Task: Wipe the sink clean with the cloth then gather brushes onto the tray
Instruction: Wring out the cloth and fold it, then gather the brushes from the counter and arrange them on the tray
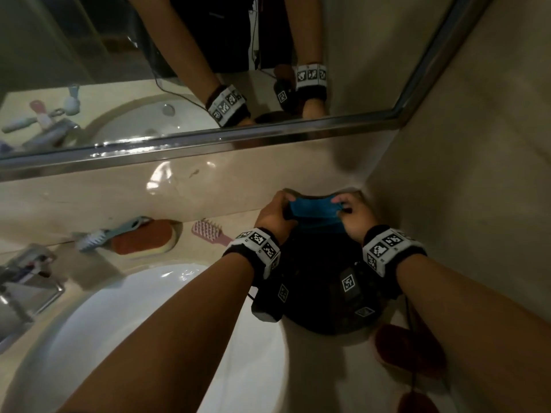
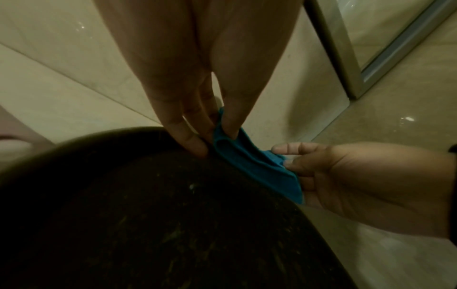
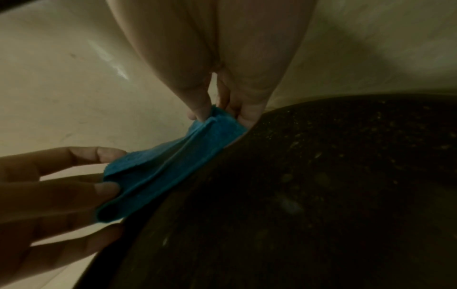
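Both forearms are stretched over the white oval sink (image 1: 155,317); a folded blue cloth (image 1: 313,211) is pinched by left grip (image 1: 272,214) and right grip (image 1: 354,216) above the round black tray (image 1: 322,320), hemmed by the corner wall; a pink hairbrush (image 1: 208,232) is left on the desk (image 1: 190,254).

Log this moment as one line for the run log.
left hand pinches blue cloth | right hand pinches other end | cloth over dark tray | brushes not gathered: pink brush on counter

- Head view: from above my forearms, facing down and forward at the counter corner below the mirror (image 1: 208,135).
- Wrist views: close along my fingers, facing each other; both share the cloth (image 2: 257,164) and dark tray (image 3: 321,195).
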`<state>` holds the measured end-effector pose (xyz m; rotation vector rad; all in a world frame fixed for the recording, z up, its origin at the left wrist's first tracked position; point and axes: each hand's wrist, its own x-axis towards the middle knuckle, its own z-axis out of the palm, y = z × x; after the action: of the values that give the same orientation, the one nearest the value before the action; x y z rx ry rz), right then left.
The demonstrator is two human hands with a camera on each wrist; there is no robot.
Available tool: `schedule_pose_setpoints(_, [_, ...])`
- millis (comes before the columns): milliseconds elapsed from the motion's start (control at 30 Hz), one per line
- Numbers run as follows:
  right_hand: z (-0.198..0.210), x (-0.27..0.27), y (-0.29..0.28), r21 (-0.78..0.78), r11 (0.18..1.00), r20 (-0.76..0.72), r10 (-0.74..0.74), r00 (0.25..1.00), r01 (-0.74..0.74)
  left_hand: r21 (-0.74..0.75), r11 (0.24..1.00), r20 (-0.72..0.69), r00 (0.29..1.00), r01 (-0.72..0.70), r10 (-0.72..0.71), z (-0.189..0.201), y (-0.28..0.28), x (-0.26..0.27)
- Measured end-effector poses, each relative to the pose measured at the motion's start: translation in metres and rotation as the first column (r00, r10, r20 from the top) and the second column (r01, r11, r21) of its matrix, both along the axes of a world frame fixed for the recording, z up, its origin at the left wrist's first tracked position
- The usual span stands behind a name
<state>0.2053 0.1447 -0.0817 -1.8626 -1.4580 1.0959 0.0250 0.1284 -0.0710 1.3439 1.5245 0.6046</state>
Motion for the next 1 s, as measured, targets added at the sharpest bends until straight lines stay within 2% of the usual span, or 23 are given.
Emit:
schedule_pose_setpoints(133, [-0.012, 0.010, 0.007, 0.086, 0.996, 0.085, 0.012, 0.996, -0.019, -0.029, 0.999, -0.078, 0.996, 0.035, -0.038, -0.008, 0.012, 0.007])
schedule_pose_setpoints(233, [-0.015, 0.015, 0.011, 0.086, 0.996, 0.115, 0.023, 0.993, -0.033, -0.049, 0.997, -0.142, 0.988, 0.058, -0.064, -0.011, 0.017, 0.008])
schedule_pose_setpoints(433, [-0.006, 0.013, 0.013, -0.107, 0.993, 0.107, 0.060, 0.992, -0.049, -0.070, 0.987, -0.234, 0.959, 0.145, -0.157, -0.007, 0.019, 0.008])
schedule_pose_setpoints(533, [-0.004, 0.010, 0.012, -0.152, 0.987, 0.120, 0.061, 0.991, -0.043, -0.063, 0.979, -0.272, 0.940, 0.194, -0.204, -0.002, 0.016, 0.007])
schedule_pose_setpoints(633, [0.000, 0.007, 0.011, -0.156, 0.985, 0.207, 0.100, 0.973, -0.068, -0.076, 0.973, -0.287, 0.930, 0.217, -0.230, 0.009, 0.011, 0.001])
schedule_pose_setpoints(700, [0.007, 0.005, 0.011, -0.115, 0.990, 0.300, 0.110, 0.948, -0.079, -0.055, 0.979, -0.285, 0.936, 0.198, -0.205, 0.018, 0.006, -0.006])
schedule_pose_setpoints(800, [0.022, -0.001, 0.004, -0.097, 0.991, 0.323, 0.121, 0.938, -0.095, 0.006, 0.988, -0.309, 0.940, 0.153, -0.144, 0.032, -0.012, -0.019])
schedule_pose_setpoints(1000, [0.059, -0.046, -0.031, -0.121, 0.949, 0.401, 0.316, 0.860, -0.292, -0.030, 0.995, -0.412, 0.906, 0.094, -0.098, 0.048, -0.078, -0.055])
